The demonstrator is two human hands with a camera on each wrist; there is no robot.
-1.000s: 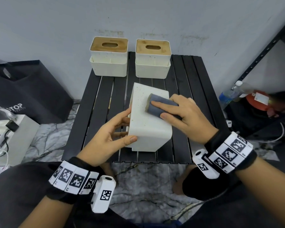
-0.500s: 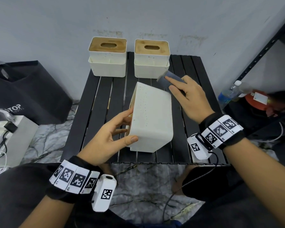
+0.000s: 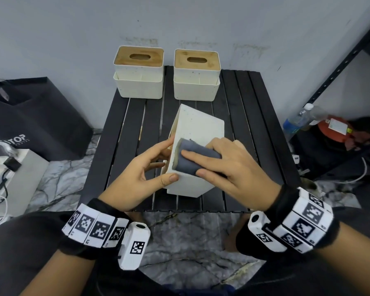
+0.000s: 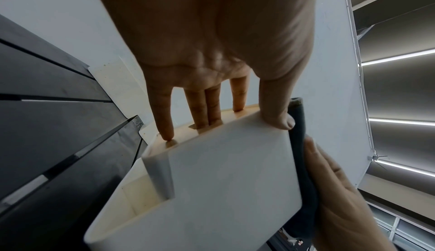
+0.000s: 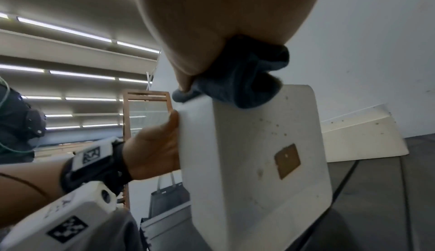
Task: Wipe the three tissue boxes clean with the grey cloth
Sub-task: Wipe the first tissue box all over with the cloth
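From the head view, the tipped tissue box (image 3: 198, 150) sits mid-frame on the black desk (image 3: 254, 133); your left hand (image 3: 145, 167) braces its edge with straight fingers, a loose, wide grip, while your right hand (image 3: 229, 165) presses the grey cloth (image 3: 195, 158) flat. The left wrist view shows fingertips on the lid side; the shell looks rigid, light and smooth, so brace across the corners. In the right wrist view the soft cloth bunches at frame centre.
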